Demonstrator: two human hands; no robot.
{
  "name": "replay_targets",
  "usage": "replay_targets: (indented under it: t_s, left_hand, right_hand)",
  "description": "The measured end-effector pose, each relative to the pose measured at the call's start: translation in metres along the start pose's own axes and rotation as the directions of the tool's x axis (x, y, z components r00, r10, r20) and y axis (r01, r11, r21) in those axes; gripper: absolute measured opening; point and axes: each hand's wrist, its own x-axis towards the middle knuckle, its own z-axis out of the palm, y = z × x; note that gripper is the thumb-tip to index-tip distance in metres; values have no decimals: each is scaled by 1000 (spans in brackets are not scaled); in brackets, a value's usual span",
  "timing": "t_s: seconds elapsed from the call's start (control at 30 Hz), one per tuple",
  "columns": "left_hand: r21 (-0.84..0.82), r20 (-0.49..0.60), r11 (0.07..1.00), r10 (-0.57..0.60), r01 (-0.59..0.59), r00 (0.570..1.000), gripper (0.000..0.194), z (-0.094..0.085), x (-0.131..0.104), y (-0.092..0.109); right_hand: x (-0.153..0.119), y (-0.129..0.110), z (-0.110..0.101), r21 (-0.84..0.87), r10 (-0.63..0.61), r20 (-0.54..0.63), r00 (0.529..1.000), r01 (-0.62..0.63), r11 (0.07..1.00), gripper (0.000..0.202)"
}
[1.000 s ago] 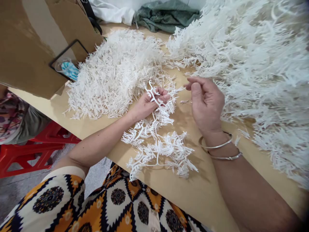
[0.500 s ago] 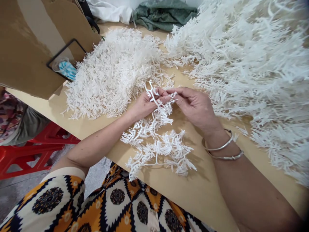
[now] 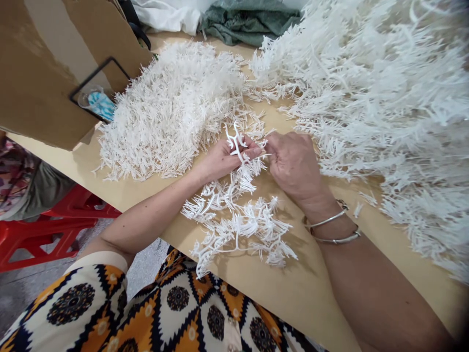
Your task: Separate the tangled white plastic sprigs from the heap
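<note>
A white branched plastic strand (image 3: 237,225) with bristly sprigs hangs from my fingers and trails over the table's front edge. My left hand (image 3: 229,155) is closed on its upper part, thumb on top, with bare branch ends sticking up above the fingers. Close on the right, my right hand (image 3: 291,164) has its fingers curled in, pinching at the strand's tip beside the left fingertips. What exactly lies inside the right fingers is hidden. Two silver bangles circle the right wrist.
A heap of small white sprigs (image 3: 176,107) lies at the back left, a larger white pile (image 3: 381,107) at the right. A cardboard box (image 3: 47,73) stands left, with a cup in a black holder. Cloths lie behind. Red stools and a person's clothing show at far left.
My right hand has turned over, its fingers curling in more tightly, and its wrist has shifted slightly left. The left hand and the strand have moved only a little.
</note>
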Motion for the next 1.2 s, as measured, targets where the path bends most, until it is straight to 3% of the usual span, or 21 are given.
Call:
replay_targets:
  t_s: [0.3,0.4,0.47,0.6,0.73,0.87,0.97,1.07,1.2]
  left_hand:
    - [-85,-35,996,-6,3,999,42,-2,6,0]
    - [-74,75,997,3,3,997,38,0,-1,4]
    - [-54,104,998,15,-9,994,36,1,-4,6]
    - [-71,-13,997,28,-29,1000,38,1,-4,4]
    - [-89,-36,996,-13,10,999,39,1,-2,3]
    - [-101,-53,994,-51,46,997,36,1,-3,4]
    - [-72,-57,996,-51,47,997,34,1,-4,4]
    - [-51,-49,998,-30,28,998,37,1,-3,3]
    - [-19,-12,1000,0,-1,1000,41,1,-1,1]
  right_hand:
    - [7,-5,14,4,119,30,992,-119,993,18]
    - [10,9,12,-37,213,26,977,-212,977,22]
    - [10,25,11,-53,279,-40,959,-281,958,23]
    - [5,43,14,56,183,-100,978,-178,982,23]
    - [2,33,17,243,67,-172,983,-24,970,32]
    - [2,20,7,370,90,-273,958,18,929,37]
    - [1,15,0,300,25,-272,962,60,952,40]
    - [0,11,-2,157,-75,-182,980,104,982,36]
    - [-1,0,0,-27,-46,-37,998,45,999,33]
